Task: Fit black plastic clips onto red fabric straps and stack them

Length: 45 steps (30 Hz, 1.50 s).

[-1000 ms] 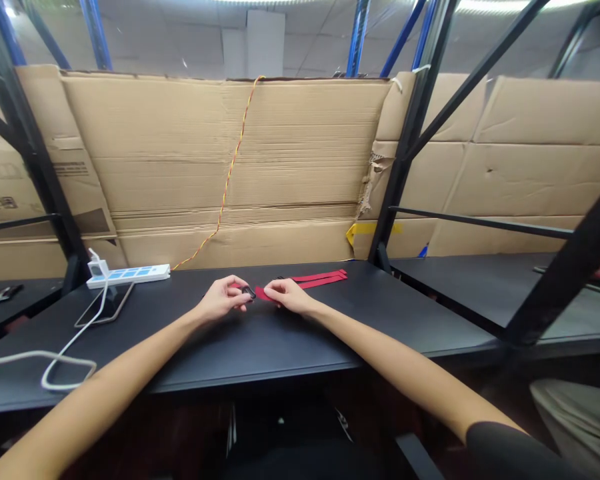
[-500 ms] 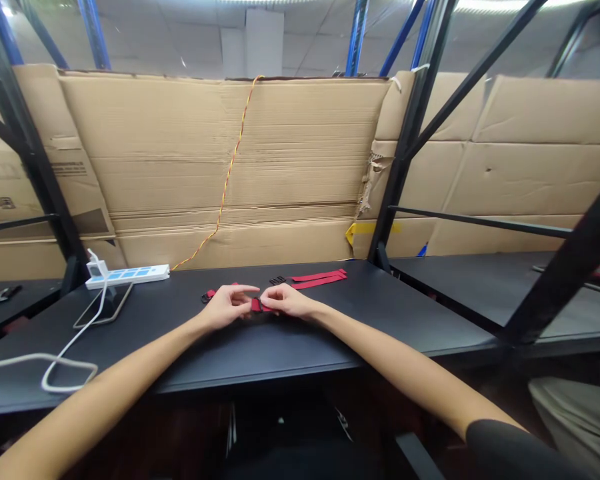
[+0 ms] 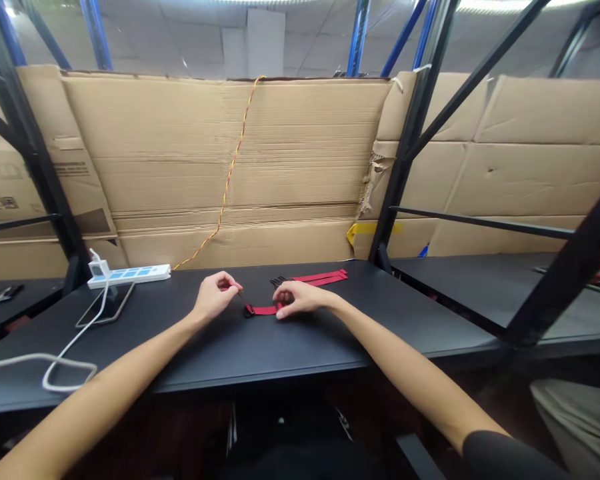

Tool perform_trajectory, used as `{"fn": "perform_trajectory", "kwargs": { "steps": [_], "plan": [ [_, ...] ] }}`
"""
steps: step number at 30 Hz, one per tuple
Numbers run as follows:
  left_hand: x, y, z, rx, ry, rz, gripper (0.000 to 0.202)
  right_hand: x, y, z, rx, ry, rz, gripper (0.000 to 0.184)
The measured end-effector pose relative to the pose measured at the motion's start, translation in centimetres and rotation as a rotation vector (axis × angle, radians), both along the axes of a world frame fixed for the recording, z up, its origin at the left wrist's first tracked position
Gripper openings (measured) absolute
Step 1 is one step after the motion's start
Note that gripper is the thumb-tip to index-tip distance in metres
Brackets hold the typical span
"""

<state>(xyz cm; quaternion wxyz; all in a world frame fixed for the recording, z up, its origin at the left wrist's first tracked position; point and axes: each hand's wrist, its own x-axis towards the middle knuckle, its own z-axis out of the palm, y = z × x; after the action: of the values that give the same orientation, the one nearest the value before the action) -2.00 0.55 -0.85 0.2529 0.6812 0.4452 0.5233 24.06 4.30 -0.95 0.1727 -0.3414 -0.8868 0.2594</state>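
A short red strap [image 3: 266, 310] with a black buckle at its left end lies on the black table [image 3: 300, 340] between my hands. My right hand [image 3: 300, 297] rests on the strap's right end, fingers curled and pressing it down. My left hand [image 3: 214, 297] is closed in a pinch just left of the buckle, holding the end of a thin strand that runs toward the buckle. A pile of more red straps [image 3: 317, 277] with black buckles lies just behind my right hand.
A white power strip [image 3: 130, 274] with a plugged charger sits at the back left, its white cable [image 3: 65, 350] looping toward the front edge beside a phone [image 3: 105, 305]. Cardboard sheets [image 3: 260, 167] wall the back. Black rack posts [image 3: 405, 147] stand to the right.
My hands have moved apart. The strap that was bunched between the fingers is now drawn out flat on the table, and my left hand has pulled away to the left.
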Motion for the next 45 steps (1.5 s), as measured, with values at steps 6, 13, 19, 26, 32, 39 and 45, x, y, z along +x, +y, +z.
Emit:
{"fn": "perform_trajectory", "kwargs": {
  "steps": [6,13,19,26,32,39,45],
  "plan": [
    [0.4,-0.2,0.1,-0.017,-0.013,-0.098,0.008,0.4,0.4,0.1,-0.056,0.008,0.024,0.043],
    [1.5,-1.6,0.1,-0.207,-0.051,-0.285,0.033,-1.9,-0.9,-0.2,-0.173,0.433,0.017,0.052],
    [1.9,-2.2,0.0,-0.214,0.037,-0.280,0.034,-3.7,-1.5,-1.3,-0.188,0.576,0.077,0.049],
    [2.2,-2.4,0.1,-0.277,0.009,-0.198,0.028,-4.0,-2.6,-1.1,0.106,0.476,0.073,0.038],
    [2.3,-2.5,0.1,-0.232,0.093,-0.184,0.023,-4.2,-3.3,-1.1,0.494,0.298,0.101,0.023],
    [2.4,-2.5,-0.3,-0.130,0.222,-0.168,0.020,-4.5,-3.4,-1.5,0.531,0.240,0.052,0.021],
    [2.4,-2.2,-0.5,-0.138,0.179,-0.197,0.023,-4.5,-3.4,-1.5,0.480,0.240,0.035,0.021]
  ]
}}
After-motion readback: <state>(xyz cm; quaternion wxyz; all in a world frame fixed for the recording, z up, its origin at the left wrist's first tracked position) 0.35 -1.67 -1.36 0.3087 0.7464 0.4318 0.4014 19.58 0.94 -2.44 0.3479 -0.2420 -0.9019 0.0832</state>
